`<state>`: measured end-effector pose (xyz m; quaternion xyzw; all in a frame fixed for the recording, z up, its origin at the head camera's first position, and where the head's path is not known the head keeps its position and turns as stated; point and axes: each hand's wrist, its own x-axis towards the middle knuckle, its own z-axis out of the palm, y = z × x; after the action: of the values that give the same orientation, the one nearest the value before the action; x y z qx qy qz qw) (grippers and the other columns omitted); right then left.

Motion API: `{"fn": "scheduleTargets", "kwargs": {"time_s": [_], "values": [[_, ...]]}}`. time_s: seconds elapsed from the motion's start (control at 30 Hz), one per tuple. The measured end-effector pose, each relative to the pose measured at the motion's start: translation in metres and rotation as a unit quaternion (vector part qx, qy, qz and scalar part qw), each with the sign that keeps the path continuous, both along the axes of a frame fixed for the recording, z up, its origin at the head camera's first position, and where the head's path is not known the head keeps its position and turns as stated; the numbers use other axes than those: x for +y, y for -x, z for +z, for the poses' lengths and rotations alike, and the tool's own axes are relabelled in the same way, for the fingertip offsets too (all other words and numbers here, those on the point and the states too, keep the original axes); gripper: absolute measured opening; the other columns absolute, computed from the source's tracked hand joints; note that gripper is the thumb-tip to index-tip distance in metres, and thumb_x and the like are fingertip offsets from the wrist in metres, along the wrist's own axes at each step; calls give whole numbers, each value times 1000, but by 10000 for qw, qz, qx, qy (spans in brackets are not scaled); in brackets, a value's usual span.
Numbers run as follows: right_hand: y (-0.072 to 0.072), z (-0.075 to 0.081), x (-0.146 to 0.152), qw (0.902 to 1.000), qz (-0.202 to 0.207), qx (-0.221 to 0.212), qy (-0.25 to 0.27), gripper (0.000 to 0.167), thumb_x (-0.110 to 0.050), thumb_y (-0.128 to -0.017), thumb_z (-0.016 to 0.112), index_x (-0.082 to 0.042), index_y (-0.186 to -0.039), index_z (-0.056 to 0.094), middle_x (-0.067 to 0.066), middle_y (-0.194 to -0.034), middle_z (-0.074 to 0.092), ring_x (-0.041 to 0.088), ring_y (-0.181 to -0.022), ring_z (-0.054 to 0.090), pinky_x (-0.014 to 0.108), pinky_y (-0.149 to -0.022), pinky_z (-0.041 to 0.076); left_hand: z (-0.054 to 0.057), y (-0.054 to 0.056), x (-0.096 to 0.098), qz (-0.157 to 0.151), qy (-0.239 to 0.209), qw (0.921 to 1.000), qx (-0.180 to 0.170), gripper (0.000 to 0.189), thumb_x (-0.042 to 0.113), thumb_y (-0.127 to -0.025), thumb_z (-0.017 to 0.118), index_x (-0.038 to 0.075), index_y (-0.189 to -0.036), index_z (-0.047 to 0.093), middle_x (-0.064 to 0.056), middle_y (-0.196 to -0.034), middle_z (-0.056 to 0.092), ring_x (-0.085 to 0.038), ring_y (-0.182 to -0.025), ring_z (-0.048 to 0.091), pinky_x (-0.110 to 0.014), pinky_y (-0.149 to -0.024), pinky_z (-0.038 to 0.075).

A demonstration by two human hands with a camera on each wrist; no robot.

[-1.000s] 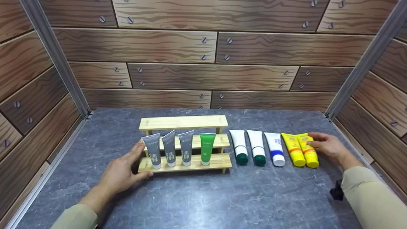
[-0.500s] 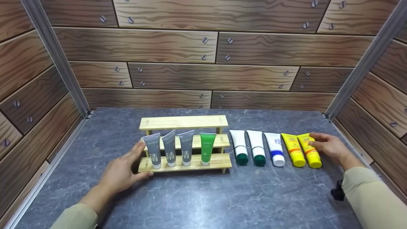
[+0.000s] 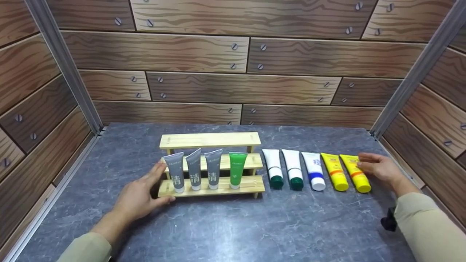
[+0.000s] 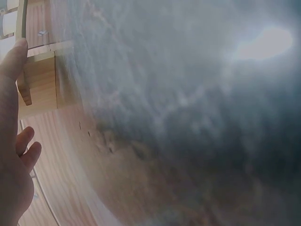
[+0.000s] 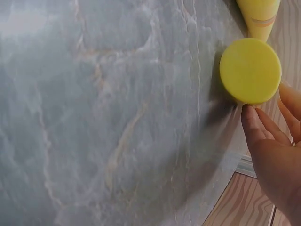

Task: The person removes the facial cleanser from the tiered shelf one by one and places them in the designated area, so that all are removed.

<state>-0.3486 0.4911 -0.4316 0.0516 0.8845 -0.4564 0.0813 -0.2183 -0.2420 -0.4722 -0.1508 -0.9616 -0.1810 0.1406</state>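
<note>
A pale wooden three-tier rack (image 3: 214, 183) carries several upright tubes on its lowest step: grey tubes (image 3: 194, 173) and one green tube (image 3: 237, 170). At the rack's left end lies my left hand (image 3: 136, 198), fingers extended along the side and thumb at the front edge. In the left wrist view its thumb touches the wood. My right hand (image 3: 386, 171) has thumb and fingers at the upper right edge of the outermost yellow tube (image 3: 356, 174), holding it. The right wrist view shows that tube's round cap (image 5: 250, 70) just above the thumb. Another yellow tube (image 3: 334, 171) lies beside it.
Between the rack and the yellow tubes lie two white tubes with green caps (image 3: 276, 182) and a white tube with a blue band (image 3: 314, 169). Wood-patterned walls (image 3: 204, 87) and metal corner posts (image 3: 407, 87) bound the dark marbled table (image 3: 233, 225).
The outermost yellow tube has shifted right with my right hand, so a gap shows between the two yellow tubes. My left hand and the rack stay put.
</note>
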Motion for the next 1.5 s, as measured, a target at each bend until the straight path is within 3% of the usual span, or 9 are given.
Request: {"fn": "scheduleTargets", "kwargs": {"time_s": [0.1,0.23,0.63,0.9,1.03,1.33,1.5], "values": [[-4,3,-1,9996,-88,211,151,71,-23,-110,60,11,-162,25,38,-165,27,-12,-98,56,24,-97,58,0,0,0,-32,-5,10000,44,107,62,-84,82,12,-166,35,-13,-168,36,-53,-123,63,-69,-101,52],[-9,9,-5,9982,-135,495,295,69,-22,-111,59,13,-161,27,39,-163,29,-17,-93,56,23,-97,58,1,0,0,-73,29,9999,131,107,61,-84,83,11,-166,36,-14,-167,38,-53,-121,64,-68,-99,54],[-9,47,-54,9928,102,1078,519,74,-36,-107,65,3,-163,35,24,-155,46,-6,-108,60,16,-96,55,3,1,0,-40,40,10000,54,108,61,-84,83,13,-167,34,-15,-168,36,-55,-123,62,-71,-100,51],[-15,69,-109,9810,622,1463,1113,60,-29,-105,69,-2,-156,49,4,-137,62,7,-116,66,22,-98,58,4,1,0,-38,-27,9999,131,105,59,-85,84,13,-166,36,-15,-166,39,-55,-121,63,-71,-100,52],[-23,74,-139,9724,949,1564,1447,51,-25,-104,73,-6,-149,57,7,-138,64,13,-120,65,27,-100,58,2,-1,1,-40,-42,9999,136,105,57,-84,85,12,-165,37,-15,-166,39,-54,-121,64,-71,-99,52],[-39,78,-196,9542,1460,1741,1947,45,-14,-101,75,-2,-143,62,14,-137,68,30,-127,66,32,-102,59,-1,0,2,-117,-84,9995,288,104,55,-84,87,10,-164,39,-14,-165,41,-52,-122,64,-69,-97,54],[-49,77,-226,9456,1728,1839,2051,45,-8,-100,75,3,-141,62,22,-138,67,27,-123,69,33,-102,58,1,-1,-1,-85,-56,9997,222,103,57,-85,85,11,-165,39,-16,-165,41,-54,-123,63,-71,-98,53]]}}
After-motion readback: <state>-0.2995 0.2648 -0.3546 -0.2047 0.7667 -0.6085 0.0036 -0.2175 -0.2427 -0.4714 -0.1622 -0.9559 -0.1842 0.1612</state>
